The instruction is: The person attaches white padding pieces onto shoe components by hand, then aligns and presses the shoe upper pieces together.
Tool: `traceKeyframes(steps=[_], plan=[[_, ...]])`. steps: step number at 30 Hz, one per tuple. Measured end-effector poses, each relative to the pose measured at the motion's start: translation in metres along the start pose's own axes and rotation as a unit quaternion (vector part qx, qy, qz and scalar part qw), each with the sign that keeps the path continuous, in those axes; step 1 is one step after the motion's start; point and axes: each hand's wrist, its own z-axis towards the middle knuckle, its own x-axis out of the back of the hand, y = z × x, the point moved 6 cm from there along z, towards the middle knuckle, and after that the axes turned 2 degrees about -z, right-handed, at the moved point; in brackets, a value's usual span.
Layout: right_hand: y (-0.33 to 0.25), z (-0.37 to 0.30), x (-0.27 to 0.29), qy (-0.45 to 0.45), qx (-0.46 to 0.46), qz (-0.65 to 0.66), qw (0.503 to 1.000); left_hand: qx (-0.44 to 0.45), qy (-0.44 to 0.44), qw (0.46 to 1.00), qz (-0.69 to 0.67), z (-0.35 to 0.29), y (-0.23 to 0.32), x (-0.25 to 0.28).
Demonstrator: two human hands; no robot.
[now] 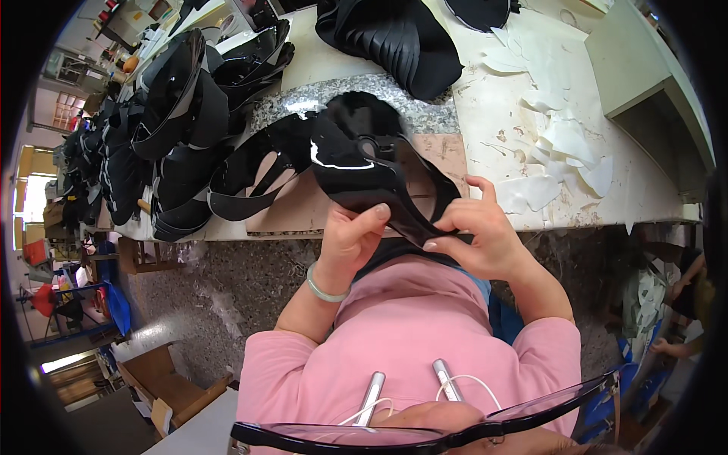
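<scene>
A glossy black shoe upper (364,182) is held at the table's near edge, above a tan board. It has an open cut-out and a bright white streak on its shiny side. My left hand (353,236) grips its lower left edge, thumb on top and the fingers mostly hidden beneath. With thumb and fingers, my right hand (481,233) pinches the lower right end; one finger sticks up, apart from the upper. Just left, another glossy black upper (246,186) with cut-outs lies partly on the tan board (444,152).
Piles of black shoe uppers (178,102) crowd the table's left. Behind the board lies a speckled stone slab (296,98). A fanned stack of black pieces (390,45) sits at the back. White scraps (565,144) and a grey-green box (648,83) are on the right.
</scene>
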Motion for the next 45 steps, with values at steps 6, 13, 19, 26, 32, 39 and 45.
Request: traceKeyframes(steps=[6, 13, 19, 26, 32, 39, 45], plan=[[-0.013, -0.007, 0.001, 0.077, 0.035, -0.035, 0.996, 0.049, 0.017, 0.997, -0.065, -0.002, -0.008, -0.002], [-0.023, 0.009, 0.019, 0.144, 0.035, -0.051, 0.988, -0.008, 0.006, 0.992, -0.126, -0.001, 0.008, -0.028], [-0.032, 0.022, 0.025, 0.189, 0.051, -0.086, 0.977, -0.074, -0.011, 0.997, 0.034, 0.007, 0.008, -0.029], [-0.008, 0.038, 0.030, 0.083, -0.085, 0.127, 0.985, -0.125, 0.042, 0.975, 0.180, 0.021, 0.036, -0.025], [-0.022, 0.043, 0.038, 0.163, 0.023, 0.096, 0.982, 0.008, -0.059, 0.995, 0.075, 0.021, 0.011, -0.020], [-0.026, 0.064, 0.036, 0.162, 0.020, 0.200, 0.966, -0.073, -0.109, 0.991, -0.010, 0.027, 0.033, -0.040], [-0.029, 0.080, 0.034, 0.031, -0.011, 0.429, 0.903, -0.120, -0.085, 0.986, 0.074, 0.035, 0.067, -0.056]])
